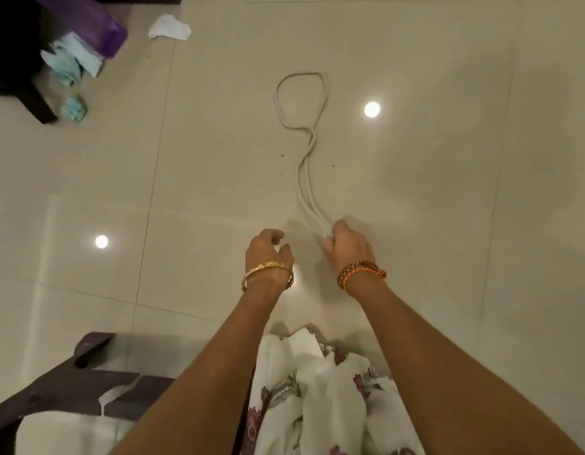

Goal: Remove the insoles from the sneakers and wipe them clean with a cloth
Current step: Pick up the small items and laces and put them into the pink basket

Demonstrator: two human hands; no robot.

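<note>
From the head camera, both bare arms reach forward and down over a pale tiled floor [415,192]. The right hand [347,247] is curled around the near ends of a white shoelace [304,126] — a long cord doubled on itself, running away along the tiles and opening into a loop at its far end. Gripping both ends together seems meant to keep the lace in one bundle, so it can be laid out or dragged aside out of the way. The left hand [268,251] hovers just beside it with fingers loosely curled and nothing in them, probably ready to help gather the cord. No sneakers or insoles show anywhere in this view, so where they lie I cannot tell; the task's own work looks not yet begun here. A crumpled white cloth [169,27] lies well apart at the top left — likely the wiping cloth, left within reach. Near it sit some light blue cloths [71,64] beside a purple container [97,24]. A white floral garment [317,395] covers the person's lap.
</note>
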